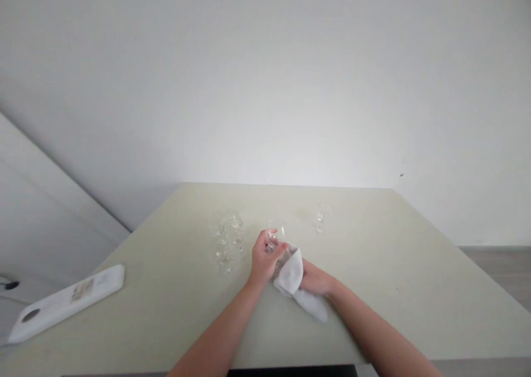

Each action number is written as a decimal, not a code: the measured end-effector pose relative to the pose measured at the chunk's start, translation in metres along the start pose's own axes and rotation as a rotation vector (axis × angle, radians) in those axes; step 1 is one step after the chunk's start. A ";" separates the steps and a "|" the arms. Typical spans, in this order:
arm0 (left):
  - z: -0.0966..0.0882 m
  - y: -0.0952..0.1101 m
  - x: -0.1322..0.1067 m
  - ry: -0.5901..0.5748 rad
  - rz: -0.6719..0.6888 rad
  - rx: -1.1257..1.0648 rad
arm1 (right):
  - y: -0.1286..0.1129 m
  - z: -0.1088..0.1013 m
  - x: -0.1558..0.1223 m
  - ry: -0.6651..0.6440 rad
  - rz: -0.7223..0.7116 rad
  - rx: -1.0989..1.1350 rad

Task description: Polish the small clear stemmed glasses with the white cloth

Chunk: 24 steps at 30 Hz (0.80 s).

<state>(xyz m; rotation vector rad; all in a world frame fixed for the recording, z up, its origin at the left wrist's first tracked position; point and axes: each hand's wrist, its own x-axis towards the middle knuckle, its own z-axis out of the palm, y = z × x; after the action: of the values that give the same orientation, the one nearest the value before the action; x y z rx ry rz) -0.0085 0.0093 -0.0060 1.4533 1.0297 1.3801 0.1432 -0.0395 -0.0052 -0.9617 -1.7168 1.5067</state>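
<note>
From the head view, my left hand point(264, 261) has its grip closed around a small clear glass point(274, 236), fingers wrapped about its lower part, holding it up just above the pale surface point(394, 266) near the middle. My right hand point(316, 280) sits just beside it, its grip closed on a white cloth point(295, 283); the cloth bunches up against the bottom of the glass and trails down toward my right wrist. Whether the cloth's lower end rests on the surface, I cannot tell.

To the left of my left hand stands a tight cluster of more clear glasses point(228, 239), close to my fingers but apart from them. One further stemmed glass point(321, 218) stands alone, upright, beyond my right hand and well apart from the cluster. Far off at the left edge of the surface lies a long white board point(66, 302), flat, with a hole at its near end.
</note>
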 end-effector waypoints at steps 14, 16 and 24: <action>0.017 -0.006 -0.005 -0.301 -0.049 -0.068 | 0.007 0.003 -0.017 -0.351 0.068 -0.126; 0.020 -0.011 -0.006 -0.332 -0.068 -0.057 | 0.008 0.003 -0.016 -0.358 0.059 -0.127; 0.024 -0.029 -0.005 -0.405 0.013 0.169 | 0.009 0.001 -0.015 -0.333 0.107 -0.135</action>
<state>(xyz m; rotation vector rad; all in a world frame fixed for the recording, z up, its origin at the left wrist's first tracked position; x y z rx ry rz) 0.0152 0.0113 -0.0355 1.7761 0.8876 0.9666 0.1508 -0.0519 -0.0143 -0.9221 -2.0512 1.7148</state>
